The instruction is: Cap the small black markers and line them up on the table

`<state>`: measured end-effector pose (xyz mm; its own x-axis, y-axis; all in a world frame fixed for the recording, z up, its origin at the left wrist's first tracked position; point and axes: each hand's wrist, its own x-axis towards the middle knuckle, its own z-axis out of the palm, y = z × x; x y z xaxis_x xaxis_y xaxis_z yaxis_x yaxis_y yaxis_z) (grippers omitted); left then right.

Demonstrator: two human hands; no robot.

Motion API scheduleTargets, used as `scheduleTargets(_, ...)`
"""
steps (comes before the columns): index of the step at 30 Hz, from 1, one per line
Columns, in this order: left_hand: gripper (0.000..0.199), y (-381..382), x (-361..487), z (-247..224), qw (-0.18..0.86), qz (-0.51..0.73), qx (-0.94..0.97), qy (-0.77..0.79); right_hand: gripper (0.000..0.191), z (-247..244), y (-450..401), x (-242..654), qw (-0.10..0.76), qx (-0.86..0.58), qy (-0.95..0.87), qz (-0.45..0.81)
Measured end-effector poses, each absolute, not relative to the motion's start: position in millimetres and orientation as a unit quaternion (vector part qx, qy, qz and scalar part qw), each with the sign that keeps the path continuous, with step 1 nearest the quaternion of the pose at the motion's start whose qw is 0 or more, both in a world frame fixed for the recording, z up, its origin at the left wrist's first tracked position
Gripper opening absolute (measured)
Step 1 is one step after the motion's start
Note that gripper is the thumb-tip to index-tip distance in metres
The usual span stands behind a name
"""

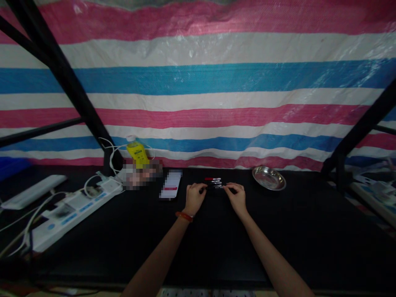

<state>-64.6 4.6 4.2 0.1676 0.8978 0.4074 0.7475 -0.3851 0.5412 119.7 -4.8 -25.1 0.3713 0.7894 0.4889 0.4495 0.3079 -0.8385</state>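
Observation:
Several slim pen-like sticks lie side by side on the black table (222,247), between my two hands. The farthest is a red stick (209,179) with a shiny silver right part; the others look dark with silver right parts. My left hand (194,199), an orange bracelet (184,216) at its wrist, is closed in a pinch at the left end of the nearest dark stick (211,187). At that stick's silver right end, the thumb and fingers of my right hand (237,199) pinch too. Fingertips partly hide both ends, and the exact kind of stick is too small to tell.
A round metal dish (269,178) stands at the back right. To the left lie a phone (171,184), a yellow bottle (137,152), a blurred-out patch and a white power strip (77,210) with cables. Black frame posts and a striped tarp (198,78) bound the table.

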Motion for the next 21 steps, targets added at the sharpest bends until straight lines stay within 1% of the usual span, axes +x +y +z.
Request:
scheduleTargets(4, 0.019, 1.6, -63.9, 7.8, 0.099, 0.337, 0.760, 0.546, 0.024, -26.5, -4.0, 122.5, 0.555, -0.602, -0.562, 0.114)
scheduleTargets(9, 0.019, -0.7, -63.8, 9.2, 0.085, 0.330, 0.764, 0.547, 0.017, -28.4, -2.9, 125.8, 0.521, -0.613, -0.583, 0.111)
scheduleTargets(16, 0.022, -1.5, -64.9, 6.3, 0.075, 0.300, 0.776, 0.549, 0.010, -32.7, -1.9, 129.0, 0.444, -0.636, -0.624, 0.096)
scheduleTargets(21, 0.025, -0.5, -65.1, 3.6, 0.075, 0.279, 0.782, 0.552, 0.007, -29.2, -7.4, 125.1, 0.417, -0.644, -0.637, 0.073)
